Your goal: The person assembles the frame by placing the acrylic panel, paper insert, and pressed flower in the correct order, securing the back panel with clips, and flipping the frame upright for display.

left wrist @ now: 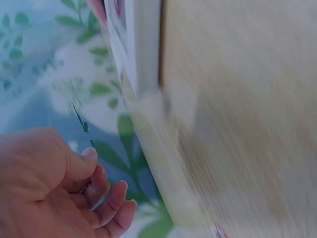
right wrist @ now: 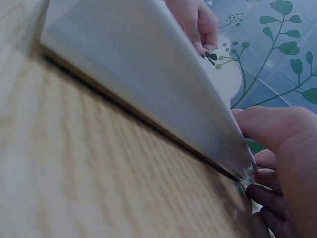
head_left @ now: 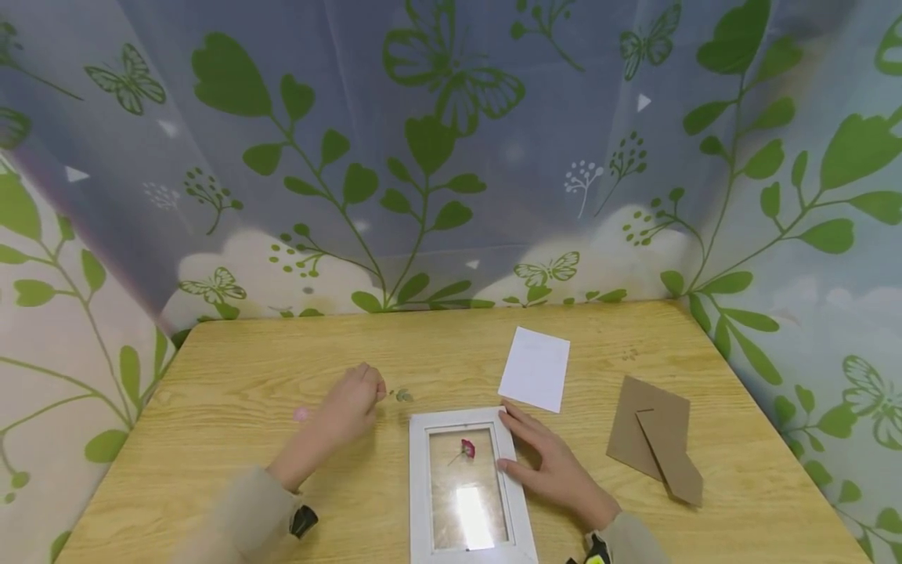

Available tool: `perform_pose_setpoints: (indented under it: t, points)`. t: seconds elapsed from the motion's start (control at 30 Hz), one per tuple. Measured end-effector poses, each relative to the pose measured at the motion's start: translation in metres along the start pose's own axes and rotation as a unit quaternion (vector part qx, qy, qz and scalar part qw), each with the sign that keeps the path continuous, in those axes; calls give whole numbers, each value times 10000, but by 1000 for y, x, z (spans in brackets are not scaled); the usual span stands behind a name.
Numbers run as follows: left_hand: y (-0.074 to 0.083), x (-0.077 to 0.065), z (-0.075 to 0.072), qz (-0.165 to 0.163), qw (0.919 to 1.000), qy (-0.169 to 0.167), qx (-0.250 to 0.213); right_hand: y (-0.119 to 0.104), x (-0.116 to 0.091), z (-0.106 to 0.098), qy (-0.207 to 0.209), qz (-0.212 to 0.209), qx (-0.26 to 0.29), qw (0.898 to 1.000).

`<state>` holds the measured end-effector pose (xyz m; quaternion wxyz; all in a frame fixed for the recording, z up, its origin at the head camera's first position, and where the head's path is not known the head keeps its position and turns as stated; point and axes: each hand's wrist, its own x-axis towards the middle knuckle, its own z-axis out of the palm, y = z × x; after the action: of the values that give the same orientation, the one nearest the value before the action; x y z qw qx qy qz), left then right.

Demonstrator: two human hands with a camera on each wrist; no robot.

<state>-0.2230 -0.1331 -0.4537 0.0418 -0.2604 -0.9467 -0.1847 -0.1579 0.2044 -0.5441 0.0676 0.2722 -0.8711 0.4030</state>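
On the table (head_left: 232, 368), left hand (head_left: 350, 407) pinches a sprig (head_left: 402, 395); right hand (head_left: 553, 462), fingers straight, steadies the unlabelled frame (head_left: 420, 486).

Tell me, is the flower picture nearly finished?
Partly. A small pink dried flower already lies inside the white rectangular picture frame. Now the left hand pinches a tiny green leaf sprig beside the frame, while the right hand rests on the frame's right edge. The white paper card and brown cardboard backing with its stand lie apart on the wooden table, seemingly unused.
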Motion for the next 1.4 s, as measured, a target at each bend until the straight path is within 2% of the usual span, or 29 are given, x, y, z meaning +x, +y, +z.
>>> perform_pose_setpoints:
  t: [0.17,0.37,0.53,0.73,0.87,1.1,1.4]
  points:
    - [27,-11,5,358,9991,-142,-161,-1,1,0,-36,3,33,10000]
    - [51,-22,16,793,9965,-150,-199,-4,1,-2,-44,98,93,9999]
    - [70,-34,25,832,9958,-351,-124,-4,2,-2,-9,35,72,10000]
    - [90,-45,34,864,9948,-492,209,-3,1,-1,70,-10,62,10000]
    - [98,-51,43,961,9931,-510,429,-3,1,-1,124,-24,34,9999]
    - [105,-57,58,880,9913,-598,769,-3,1,-1,110,-47,65,9999]
    - [107,-59,59,775,9943,-510,534,-1,0,0,132,-33,43,9999]
